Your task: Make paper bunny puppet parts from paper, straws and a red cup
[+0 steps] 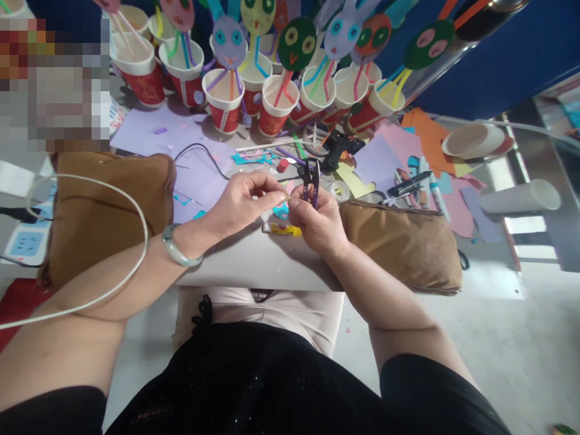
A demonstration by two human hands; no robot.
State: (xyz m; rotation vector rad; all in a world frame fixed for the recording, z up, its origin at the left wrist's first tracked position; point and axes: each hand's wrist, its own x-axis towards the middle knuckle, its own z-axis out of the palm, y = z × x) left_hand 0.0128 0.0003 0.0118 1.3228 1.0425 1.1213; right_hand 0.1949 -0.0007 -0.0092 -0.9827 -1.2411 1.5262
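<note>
While the right hand (319, 225) grips a pair of scissors (315, 181), whose slightly parted blades point away from the person, the left hand (247, 202) meets it, thumb and forefinger drawn into a narrow pinch; whatever sits between those fingertips is too small to tell. The scissors are above the table (254, 269), between two brown cushions (403, 248). Near the hands lie a blue paper scrap (281, 210) and a yellow tube (281, 230), and beyond stand paper cups (224, 115) with straws
</note>
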